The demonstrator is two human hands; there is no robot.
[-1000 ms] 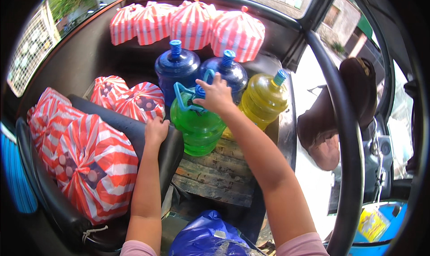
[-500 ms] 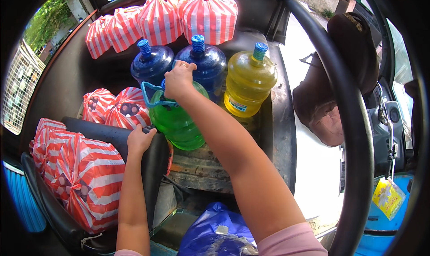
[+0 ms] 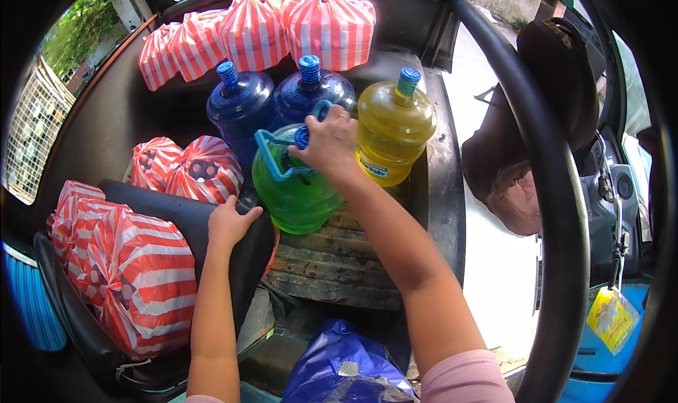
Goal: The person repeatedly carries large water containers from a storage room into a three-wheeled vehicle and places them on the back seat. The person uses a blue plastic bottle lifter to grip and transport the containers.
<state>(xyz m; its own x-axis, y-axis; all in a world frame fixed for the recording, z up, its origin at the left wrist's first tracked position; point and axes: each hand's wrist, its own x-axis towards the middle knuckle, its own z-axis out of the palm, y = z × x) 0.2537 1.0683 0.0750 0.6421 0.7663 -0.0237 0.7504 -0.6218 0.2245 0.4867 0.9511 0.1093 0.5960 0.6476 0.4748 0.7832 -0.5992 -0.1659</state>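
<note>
My right hand (image 3: 330, 143) is closed at the top of a green water jug (image 3: 293, 198), by its blue cap and light blue carrying handle (image 3: 265, 147). The handle's far loop shows beside my fingers, but the exact grip is partly hidden. The jug stands slightly tilted on the ribbed vehicle floor. Two dark blue jugs (image 3: 241, 103) (image 3: 314, 92) stand just behind it, and a yellow jug (image 3: 397, 124) is at its right. With thumb spread, my left hand (image 3: 229, 223) rests on the edge of a black padded seat (image 3: 169, 202).
Red-and-white striped bags line the back (image 3: 328, 29), sit by the jugs (image 3: 205, 170) and fill the left seat (image 3: 134, 276). A blue plastic bag (image 3: 339, 364) lies near me. A black bar (image 3: 558, 191) curves down the right, beside a brown seat (image 3: 522, 121).
The green jug has shifted to the right along with my right hand, nearer the yellow jug. My left hand stays on the padded edge.
</note>
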